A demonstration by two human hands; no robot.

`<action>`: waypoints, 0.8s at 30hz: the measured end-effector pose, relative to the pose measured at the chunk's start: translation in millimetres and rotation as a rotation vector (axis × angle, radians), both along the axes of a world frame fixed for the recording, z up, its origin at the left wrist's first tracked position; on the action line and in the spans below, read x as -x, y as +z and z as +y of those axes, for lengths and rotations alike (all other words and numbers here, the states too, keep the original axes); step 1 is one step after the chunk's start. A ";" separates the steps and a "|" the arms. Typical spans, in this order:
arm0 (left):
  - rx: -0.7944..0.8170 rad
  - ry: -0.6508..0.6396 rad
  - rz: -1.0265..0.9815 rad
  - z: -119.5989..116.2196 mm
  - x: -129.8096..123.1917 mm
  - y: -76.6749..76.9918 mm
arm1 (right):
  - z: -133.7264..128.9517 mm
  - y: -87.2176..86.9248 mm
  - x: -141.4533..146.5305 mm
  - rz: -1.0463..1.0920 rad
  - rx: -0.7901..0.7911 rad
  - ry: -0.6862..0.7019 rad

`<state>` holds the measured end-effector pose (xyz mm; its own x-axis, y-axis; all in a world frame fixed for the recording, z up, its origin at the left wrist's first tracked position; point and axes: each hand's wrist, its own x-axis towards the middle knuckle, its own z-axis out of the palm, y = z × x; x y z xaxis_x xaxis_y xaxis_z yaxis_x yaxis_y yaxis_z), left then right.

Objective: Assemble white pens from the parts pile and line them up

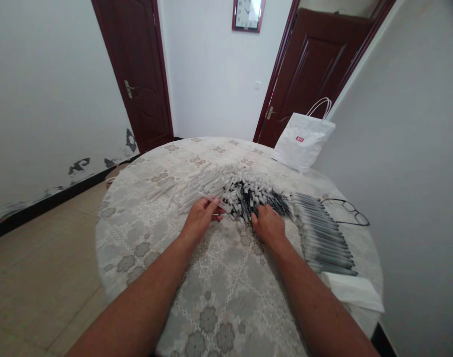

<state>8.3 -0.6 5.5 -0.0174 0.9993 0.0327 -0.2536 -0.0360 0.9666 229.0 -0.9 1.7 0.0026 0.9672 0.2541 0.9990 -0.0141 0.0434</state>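
My left hand (201,216) holds a clear pen barrel (214,200) between fingers and thumb, at the near edge of a heap of clear pen barrels (206,184). My right hand (268,224) rests knuckles-up on a pile of black refills and small pen parts (249,196); its fingertips are buried in the pile, and what they grip is hidden. To the right lies a long row of assembled pens (323,233), side by side. All of it lies on a round table with a lace floral cloth (219,297).
A white paper bag (303,141) with handles stands at the table's far right, against the wall. Black glasses (351,209) lie beyond the pen row. A white sheet (355,292) hangs at the right edge. Two dark doors and a wall clock stand behind.
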 end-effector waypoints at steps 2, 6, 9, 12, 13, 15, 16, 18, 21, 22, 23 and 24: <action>0.031 -0.013 -0.056 0.1 0.7 -0.5 | 0.9 -0.3 0.6 0.001 0.007 -0.020; 0.082 -0.025 -0.111 0.1 1.3 -0.2 | 3.2 -0.8 0.2 0.034 0.033 -0.071; 0.112 -0.034 -0.157 0.6 1.3 0.8 | 5.7 -2.6 -4.1 0.101 0.021 -0.081; 0.135 -0.063 -0.262 0.7 1.9 2.0 | 8.6 -5.6 -12.6 0.218 -0.038 -0.074; 0.142 -0.075 -0.299 0.6 2.4 2.5 | 9.4 -6.6 -15.8 0.271 -0.073 -0.055; 0.156 -0.099 -0.362 -0.1 3.5 3.5 | 10.4 -7.6 -21.0 0.401 -0.162 0.014; 0.161 -0.109 -0.387 -0.4 4.0 3.9 | 10.3 -7.5 -22.5 0.480 -0.205 0.055; 0.170 -0.120 -0.426 -1.1 4.7 4.6 | 8.1 -5.7 -21.9 0.677 -0.257 0.134; 0.186 -0.147 -0.463 -2.4 4.2 6.3 | -1.0 -0.2 -11.3 1.073 -0.174 0.241; 0.193 -0.157 -0.471 -3.0 3.6 7.1 | -5.4 1.7 -5.8 1.200 -0.118 0.278; 0.197 -0.169 -0.479 -3.8 2.7 7.9 | -10.3 3.3 0.2 1.304 -0.063 0.314; 0.200 -0.181 -0.486 -4.7 1.8 8.7 | -15.2 4.5 6.3 1.372 -0.023 0.348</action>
